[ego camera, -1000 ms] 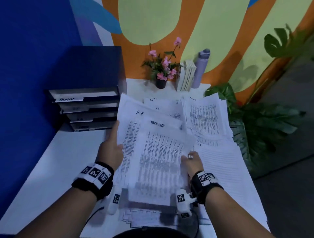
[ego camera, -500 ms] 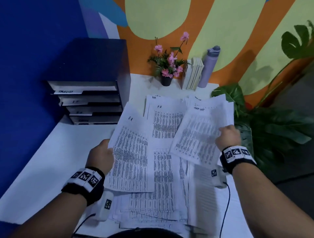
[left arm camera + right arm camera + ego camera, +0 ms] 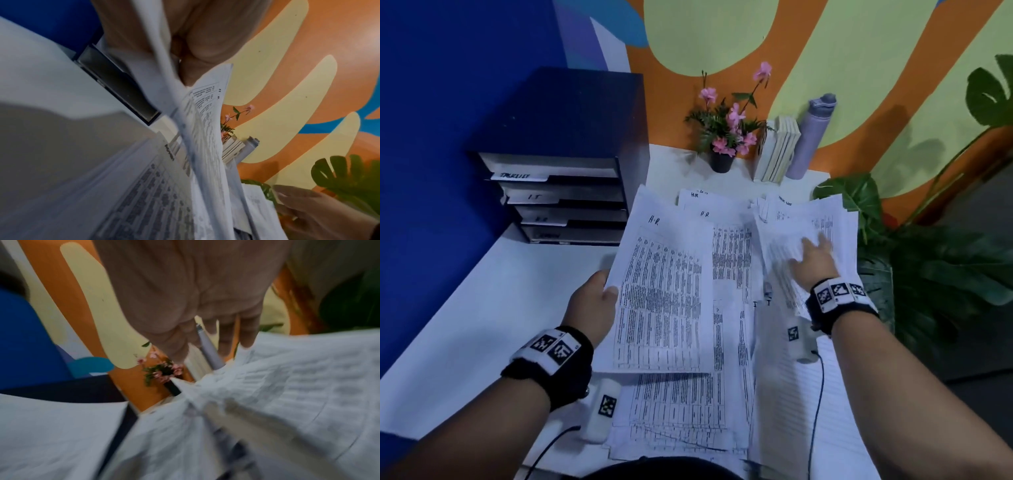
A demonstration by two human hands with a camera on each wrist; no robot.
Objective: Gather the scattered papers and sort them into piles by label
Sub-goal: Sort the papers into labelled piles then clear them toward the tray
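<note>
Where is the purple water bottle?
In the head view, the purple water bottle stands at the back of the white table, against the wall, right of the standing books.

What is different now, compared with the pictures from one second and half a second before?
The right hand carried one printed sheet to the right, let it go, and now lies flat with straight fingers on the right pile. The left hand still grips its sheets, now with an H.R sheet on top. The drawer unit, flowers and bottle stayed.
</note>
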